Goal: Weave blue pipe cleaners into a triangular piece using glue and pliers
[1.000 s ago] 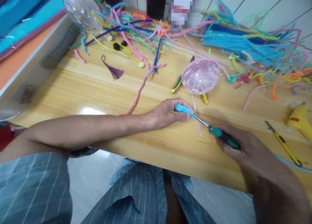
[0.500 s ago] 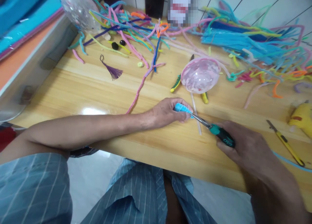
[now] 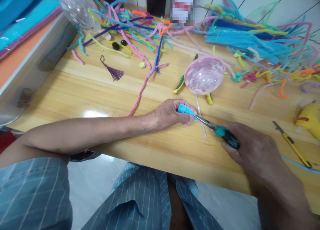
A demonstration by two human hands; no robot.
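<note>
Presently, right hand [image 3: 252, 146] has its fingers closed around the green-and-black grip of a pointed tool [image 3: 226, 136]; whether the tip grips or merely touches is too small to tell. Left hand [image 3: 170, 116] pinches the ridged blue piece [image 3: 185, 109] above the table [image 3: 150, 153]. Risk: a slipping tip could jab the left thumb; excess pressure could deform the piece. Beyond, the clear bowl [image 3: 204, 75] sits over yellow-green handles [image 3: 179, 84]; a bump might tip it.

No text is legible: lettering [image 3: 234, 143] on the tool handle [image 3: 224, 135] is too blurred.
</note>
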